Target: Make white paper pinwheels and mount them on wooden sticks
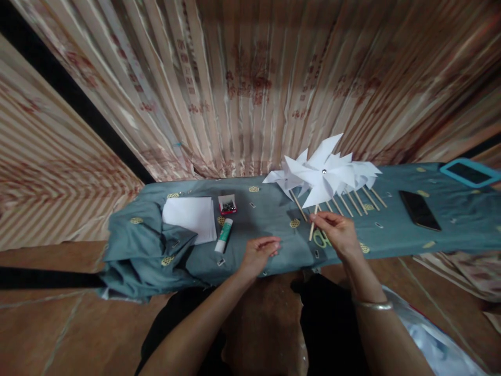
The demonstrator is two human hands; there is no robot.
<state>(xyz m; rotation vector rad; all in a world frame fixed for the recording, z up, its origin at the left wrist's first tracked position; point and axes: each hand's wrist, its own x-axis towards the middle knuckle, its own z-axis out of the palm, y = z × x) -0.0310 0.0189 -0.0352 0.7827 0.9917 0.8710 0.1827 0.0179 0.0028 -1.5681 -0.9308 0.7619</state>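
Observation:
In my right hand (340, 231) is the wooden stick of a white paper pinwheel (321, 175), pinched between thumb and fingers. This pinwheel is upright, with a shiny pin at its middle. Behind it and to its right, several more paper pinwheels (362, 175) lie in an overlapping row, sticks toward me. Green-handled scissors (321, 239) lie on the cloth, partly hidden by my right hand. My left hand (256, 255) hovers near the front edge, fingers loosely bent, nothing visible in it.
On the cloth-covered table (270, 214) are a stack of white paper (191, 216), an open box of pins (227, 205) and a glue stick (224, 236) at left. A dark phone (420, 210) and a blue-framed tablet (469, 173) lie at right. A curtain (250, 94) hangs behind.

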